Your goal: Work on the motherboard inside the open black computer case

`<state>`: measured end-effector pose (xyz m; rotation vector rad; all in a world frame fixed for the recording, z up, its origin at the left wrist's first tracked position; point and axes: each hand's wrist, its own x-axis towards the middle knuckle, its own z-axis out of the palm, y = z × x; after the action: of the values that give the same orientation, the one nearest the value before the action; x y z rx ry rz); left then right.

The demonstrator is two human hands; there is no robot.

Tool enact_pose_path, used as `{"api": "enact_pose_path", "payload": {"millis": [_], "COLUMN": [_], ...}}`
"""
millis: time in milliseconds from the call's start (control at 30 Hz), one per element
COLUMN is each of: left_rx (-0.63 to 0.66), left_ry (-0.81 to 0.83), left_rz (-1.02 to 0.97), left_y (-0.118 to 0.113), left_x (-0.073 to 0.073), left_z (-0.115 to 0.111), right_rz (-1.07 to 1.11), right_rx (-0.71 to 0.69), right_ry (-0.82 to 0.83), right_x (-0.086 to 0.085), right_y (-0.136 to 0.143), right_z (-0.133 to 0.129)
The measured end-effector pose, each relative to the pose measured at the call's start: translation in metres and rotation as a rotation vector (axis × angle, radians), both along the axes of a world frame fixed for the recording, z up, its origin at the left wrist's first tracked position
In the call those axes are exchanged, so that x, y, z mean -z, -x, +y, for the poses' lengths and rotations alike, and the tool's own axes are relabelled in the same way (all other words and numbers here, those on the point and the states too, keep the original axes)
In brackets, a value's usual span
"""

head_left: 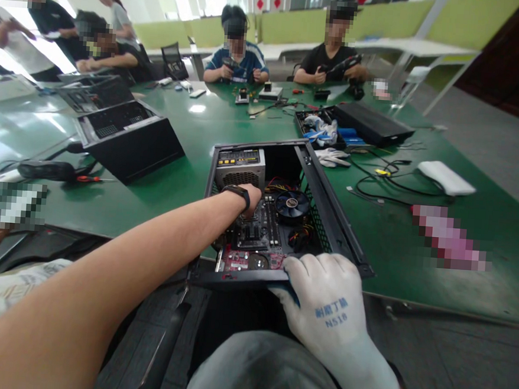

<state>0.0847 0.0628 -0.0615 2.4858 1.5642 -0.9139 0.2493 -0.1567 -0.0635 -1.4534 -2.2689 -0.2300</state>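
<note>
While the case [279, 219] lay open on the counter [415, 253], overhanging its near edge, the gloved right hand [323, 300] clamped its near rim; the left hand [248, 196], grip hidden, reached inside. Likely heavy, rigid; boards inside fragile.

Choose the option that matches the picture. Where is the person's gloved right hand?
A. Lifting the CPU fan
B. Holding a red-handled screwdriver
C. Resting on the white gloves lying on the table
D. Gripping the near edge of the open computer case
D: the right hand, in a white glove, grips the near edge of the open computer case, while the bare left hand reaches inside over the motherboard.
</note>
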Motion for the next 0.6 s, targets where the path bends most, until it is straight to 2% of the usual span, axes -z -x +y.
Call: {"api": "enact_pose_path", "payload": {"millis": [600], "left_rx": [0.012], "left_ry": [-0.012], "left_rz": [0.014], "left_y": [0.0002], "left_x": [-0.0009], "left_z": [-0.0005], "right_rz": [-0.030], "right_rx": [-0.001], "right_ry": [-0.024], "right_x": [-0.0024], "right_y": [-0.0002], "right_z": [-0.0011]}}
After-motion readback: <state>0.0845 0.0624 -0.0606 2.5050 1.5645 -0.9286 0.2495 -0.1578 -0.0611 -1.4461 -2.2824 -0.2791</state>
